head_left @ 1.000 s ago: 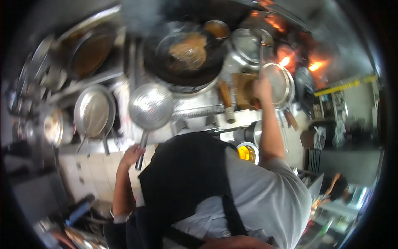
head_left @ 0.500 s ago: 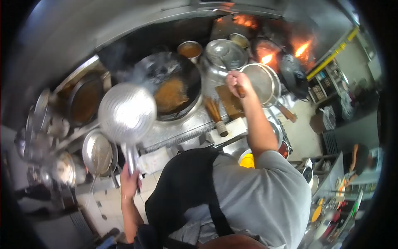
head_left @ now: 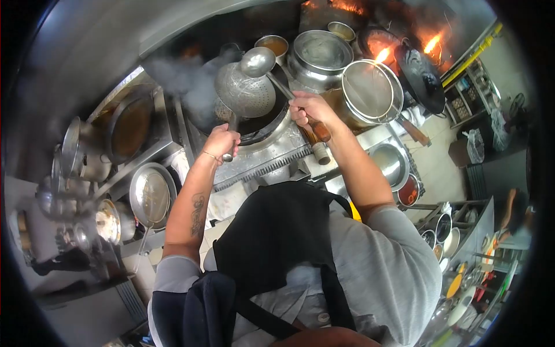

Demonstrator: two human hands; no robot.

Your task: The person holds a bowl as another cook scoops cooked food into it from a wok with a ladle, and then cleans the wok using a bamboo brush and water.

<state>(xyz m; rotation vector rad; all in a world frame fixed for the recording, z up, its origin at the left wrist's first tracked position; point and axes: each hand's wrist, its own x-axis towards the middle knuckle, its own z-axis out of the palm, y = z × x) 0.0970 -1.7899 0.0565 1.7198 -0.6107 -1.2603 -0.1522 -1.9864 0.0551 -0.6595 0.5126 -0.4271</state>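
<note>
My left hand (head_left: 222,143) is wrapped round the handle of a perforated metal strainer (head_left: 245,92), whose bowl hangs over a dark wok (head_left: 263,128). Smoke or steam rises at the wok's left side, and the strainer hides most of its contents. In my right hand (head_left: 310,110) is a ladle (head_left: 258,62) with a wooden handle end. The ladle's round bowl is above the far part of the strainer; whether they touch I cannot tell. Below my right hand, a bamboo brush (head_left: 319,149) lies by the wok's right edge.
A metal pot (head_left: 322,56) and a mesh sieve (head_left: 372,91) stand to the right, with a blackened wok (head_left: 418,78) and flames behind. A brown-stained pan (head_left: 130,126) and a steel pan with a sieve (head_left: 152,194) are at the left. Another person's arm (head_left: 509,209) shows far right.
The strainer has moved up and right over the wok with my left hand. My right hand has moved left, bringing the ladle from the metal pot to above the strainer.
</note>
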